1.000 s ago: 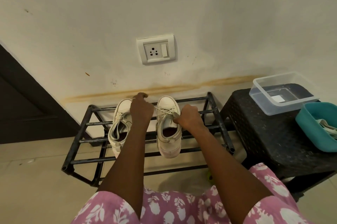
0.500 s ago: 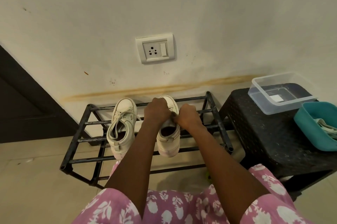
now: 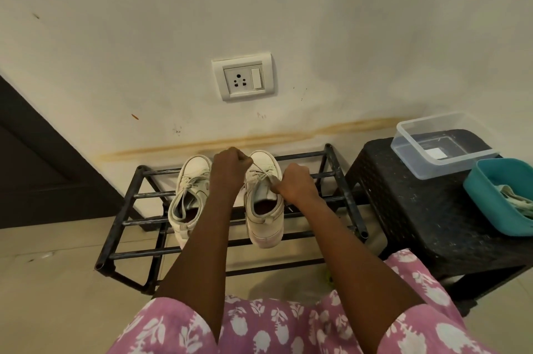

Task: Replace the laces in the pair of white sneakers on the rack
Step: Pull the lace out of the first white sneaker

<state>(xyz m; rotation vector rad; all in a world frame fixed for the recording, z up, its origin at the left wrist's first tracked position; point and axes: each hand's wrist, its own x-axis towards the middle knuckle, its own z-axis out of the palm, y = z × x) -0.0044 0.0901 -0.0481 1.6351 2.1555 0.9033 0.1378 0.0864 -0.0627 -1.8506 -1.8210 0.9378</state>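
Two white sneakers stand side by side on a black metal rack [image 3: 138,221], toes toward the wall. The left sneaker [image 3: 189,198] still has its lace tied loosely. Over the right sneaker [image 3: 264,209], my left hand [image 3: 229,169] is curled and pinches one lace end near the toe. My right hand [image 3: 294,183] is curled beside the sneaker's right edge and pinches the other lace end. The lace runs taut between my hands across the eyelets.
A black plastic stool [image 3: 427,215] stands right of the rack. On it sit a transparent tub [image 3: 403,137] and a teal tub [image 3: 478,203] holding pale laces [image 3: 516,199]. A wall socket [image 3: 243,78] is above the rack. A dark door [image 3: 34,169] is at left.
My hands came together over the right sneaker, then parted again. The left hand has moved up and left toward the toe, drawing the lace out; the right hand stays at the shoe's right side.
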